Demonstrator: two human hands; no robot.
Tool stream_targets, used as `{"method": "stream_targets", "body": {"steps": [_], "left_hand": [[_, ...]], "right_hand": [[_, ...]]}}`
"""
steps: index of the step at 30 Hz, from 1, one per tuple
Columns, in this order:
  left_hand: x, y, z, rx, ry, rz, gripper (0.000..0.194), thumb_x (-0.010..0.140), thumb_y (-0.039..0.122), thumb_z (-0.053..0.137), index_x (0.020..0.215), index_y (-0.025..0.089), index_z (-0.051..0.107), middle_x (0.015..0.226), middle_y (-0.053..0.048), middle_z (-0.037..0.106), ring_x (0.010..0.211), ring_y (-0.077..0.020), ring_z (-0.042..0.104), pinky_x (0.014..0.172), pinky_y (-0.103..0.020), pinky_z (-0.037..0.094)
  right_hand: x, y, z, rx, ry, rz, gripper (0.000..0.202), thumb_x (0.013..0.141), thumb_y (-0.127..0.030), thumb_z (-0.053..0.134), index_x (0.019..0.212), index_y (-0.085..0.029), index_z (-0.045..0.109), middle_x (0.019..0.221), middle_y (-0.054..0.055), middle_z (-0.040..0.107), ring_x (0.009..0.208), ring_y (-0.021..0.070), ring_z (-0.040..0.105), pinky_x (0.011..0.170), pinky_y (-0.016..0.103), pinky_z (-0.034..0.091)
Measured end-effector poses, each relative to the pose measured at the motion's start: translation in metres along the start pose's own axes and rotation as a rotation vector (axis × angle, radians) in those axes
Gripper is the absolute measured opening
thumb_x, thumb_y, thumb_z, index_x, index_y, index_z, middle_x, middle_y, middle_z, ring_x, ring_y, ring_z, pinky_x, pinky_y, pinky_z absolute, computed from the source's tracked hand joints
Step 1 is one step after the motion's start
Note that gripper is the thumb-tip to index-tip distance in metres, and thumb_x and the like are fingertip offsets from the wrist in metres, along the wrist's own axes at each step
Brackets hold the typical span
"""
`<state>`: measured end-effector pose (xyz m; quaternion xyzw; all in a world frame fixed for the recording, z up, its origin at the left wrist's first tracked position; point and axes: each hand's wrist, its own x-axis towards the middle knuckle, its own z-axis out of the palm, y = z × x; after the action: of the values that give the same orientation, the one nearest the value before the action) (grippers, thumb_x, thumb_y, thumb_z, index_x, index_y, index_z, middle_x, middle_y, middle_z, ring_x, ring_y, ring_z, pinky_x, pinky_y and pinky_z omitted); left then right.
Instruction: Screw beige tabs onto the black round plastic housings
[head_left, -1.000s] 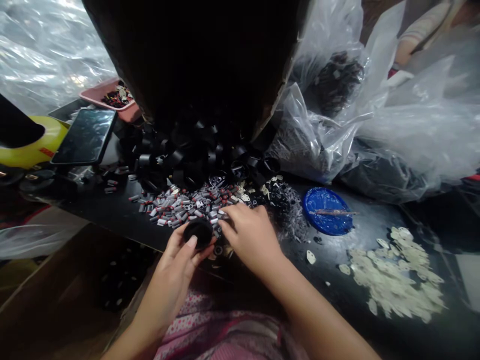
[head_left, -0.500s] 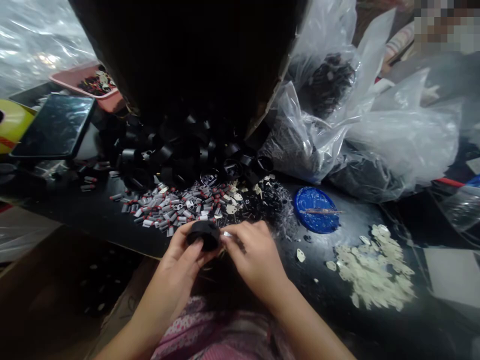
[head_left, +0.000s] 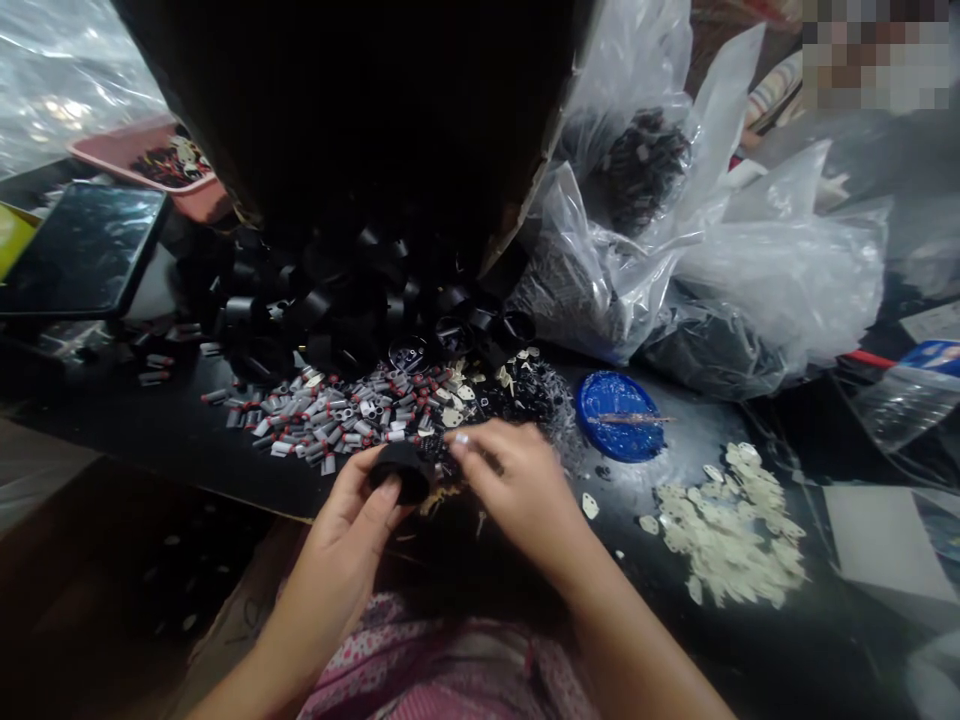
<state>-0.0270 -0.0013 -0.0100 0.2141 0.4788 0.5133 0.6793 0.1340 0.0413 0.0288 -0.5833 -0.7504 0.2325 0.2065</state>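
My left hand (head_left: 357, 515) is closed round a black ring-shaped part (head_left: 402, 472), its thumb at the open rim. Just right of the ring and apart from it, my right hand (head_left: 510, 478) has its thumb and fingers pinched together; a small pale spot shows at the fingertips, and what they hold is too small to name. Beyond both hands lies a heap of grey cylinders with red ends (head_left: 337, 410). Several pale flat pieces (head_left: 454, 400) and a pile of tiny dark parts (head_left: 540, 400) sit beside that heap.
Black rings (head_left: 315, 310) are heaped behind the cylinders, below a large dark box (head_left: 352, 110). A blue lid (head_left: 622, 418) with a stick on it and a pale pile (head_left: 735, 530) are to the right. Plastic bags (head_left: 600, 270) stand behind; a pink basket (head_left: 112, 145) is far left.
My right hand has drawn away from the black ring, leaving a gap, while my left hand keeps hold of it. The whole view has shifted slightly, with the surroundings further left.
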Motion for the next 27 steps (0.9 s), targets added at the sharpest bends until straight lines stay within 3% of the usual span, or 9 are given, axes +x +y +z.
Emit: {"method": "stream_targets", "body": {"steps": [2, 6, 12, 17, 23, 27], "left_hand": [[0.002, -0.001, 0.005, -0.046, 0.023, -0.001, 0.027, 0.081, 0.034, 0.069, 0.106, 0.027, 0.063, 0.109, 0.001, 0.07, 0.102, -0.018, 0.065, 0.094, -0.031, 0.051], [0.011, -0.003, 0.019, -0.137, 0.038, 0.017, 0.023, 0.081, 0.028, 0.069, 0.103, 0.026, 0.063, 0.112, 0.001, 0.068, 0.104, -0.0187, 0.064, 0.096, -0.035, 0.05], [0.016, -0.005, 0.028, -0.245, -0.036, 0.003, 0.016, 0.085, 0.025, 0.063, 0.101, 0.023, 0.065, 0.103, -0.003, 0.073, 0.095, -0.0196, 0.069, 0.092, -0.037, 0.053], [0.015, -0.007, 0.03, -0.248, -0.077, -0.011, 0.017, 0.084, 0.026, 0.064, 0.101, 0.023, 0.067, 0.101, -0.003, 0.074, 0.093, -0.0197, 0.07, 0.089, -0.036, 0.055], [0.014, -0.01, 0.03, -0.194, -0.069, 0.013, 0.017, 0.083, 0.029, 0.066, 0.099, 0.024, 0.066, 0.098, -0.002, 0.075, 0.093, -0.0193, 0.07, 0.089, -0.034, 0.055], [0.012, -0.014, 0.024, -0.126, -0.059, 0.036, 0.02, 0.079, 0.033, 0.07, 0.099, 0.028, 0.066, 0.096, 0.002, 0.073, 0.093, -0.0175, 0.068, 0.089, -0.032, 0.054]], "right_hand": [[0.012, 0.005, 0.0, -0.217, 0.09, 0.035, 0.018, 0.093, -0.024, 0.053, 0.102, -0.021, 0.067, 0.095, 0.005, 0.071, 0.083, 0.0205, 0.064, 0.076, 0.035, 0.033], [0.024, 0.012, -0.001, -0.387, 0.065, 0.032, 0.016, 0.091, -0.023, 0.052, 0.086, -0.019, 0.067, 0.087, 0.006, 0.07, 0.075, 0.0206, 0.063, 0.076, 0.037, 0.034], [0.002, 0.019, -0.011, 0.08, 0.204, 0.116, 0.014, 0.09, -0.027, 0.056, 0.09, -0.023, 0.07, 0.091, 0.003, 0.073, 0.086, 0.0199, 0.065, 0.082, 0.036, 0.041], [-0.014, 0.016, -0.013, 0.44, 0.22, 0.212, 0.012, 0.086, -0.03, 0.062, 0.084, -0.022, 0.071, 0.085, 0.001, 0.074, 0.08, 0.0175, 0.067, 0.074, 0.029, 0.048], [-0.019, 0.015, -0.014, 0.474, 0.184, 0.223, 0.012, 0.086, -0.029, 0.061, 0.081, -0.021, 0.069, 0.079, 0.0, 0.072, 0.073, 0.0152, 0.065, 0.069, 0.026, 0.047], [-0.022, 0.017, -0.013, 0.338, 0.166, 0.146, 0.011, 0.088, -0.027, 0.06, 0.083, -0.022, 0.069, 0.082, -0.001, 0.072, 0.079, 0.016, 0.064, 0.076, 0.03, 0.043]]}}
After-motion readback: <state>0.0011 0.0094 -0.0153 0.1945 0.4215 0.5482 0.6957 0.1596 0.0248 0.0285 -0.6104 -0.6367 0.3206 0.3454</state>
